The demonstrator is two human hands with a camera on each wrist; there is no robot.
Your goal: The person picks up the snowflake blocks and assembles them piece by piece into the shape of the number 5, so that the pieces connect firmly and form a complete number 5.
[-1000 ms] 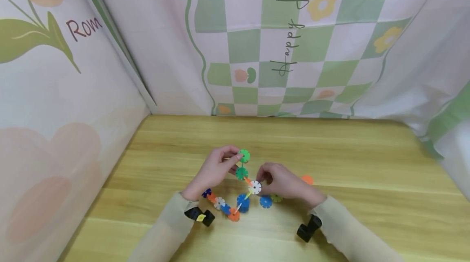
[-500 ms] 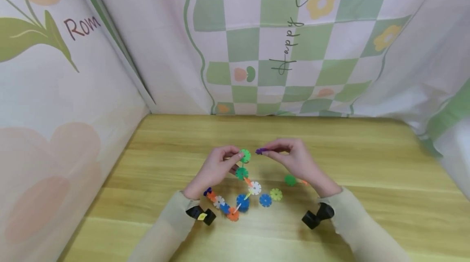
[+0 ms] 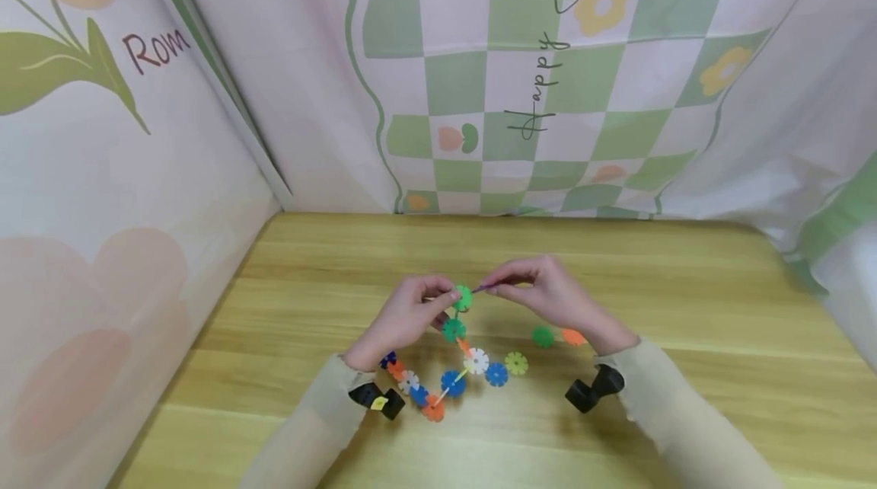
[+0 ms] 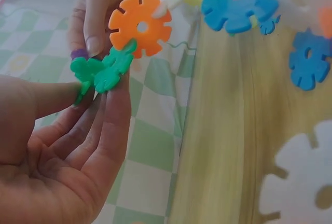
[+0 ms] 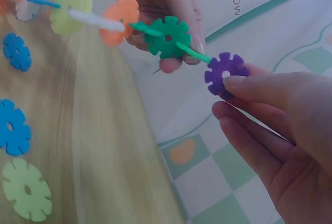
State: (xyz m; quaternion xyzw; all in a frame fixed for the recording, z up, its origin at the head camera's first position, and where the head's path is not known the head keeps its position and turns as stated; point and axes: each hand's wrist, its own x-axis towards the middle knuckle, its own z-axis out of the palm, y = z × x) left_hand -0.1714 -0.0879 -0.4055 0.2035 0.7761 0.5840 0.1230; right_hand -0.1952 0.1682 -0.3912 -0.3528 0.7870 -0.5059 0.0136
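Observation:
My left hand (image 3: 408, 315) pinches the bright green notched disc (image 3: 464, 298) at the top end of a chain of interlocking plastic snowflake discs. In my right hand (image 3: 537, 292), thumb and fingers pinch a purple snowflake disc (image 5: 226, 74), whose edge meets the green disc's rim in the right wrist view. Below the held end the chain runs through a darker green disc (image 3: 454, 330), an orange disc (image 4: 140, 26) and a white disc (image 3: 476, 361). It bends back to an orange disc (image 3: 433, 408) and up to a dark blue disc (image 3: 388, 360) near my left wrist.
Loose discs lie on the wooden table (image 3: 685, 306) right of the chain: a blue disc (image 3: 496, 374), a yellow-green disc (image 3: 517, 363), a green disc (image 3: 543, 337) and an orange disc (image 3: 573, 337). Patterned curtains (image 3: 452, 85) rise behind the table's far edge.
My right hand has lifted from near the white disc with the purple disc and brought it left against the bright green one. The chain's held end has shifted slightly right and down.

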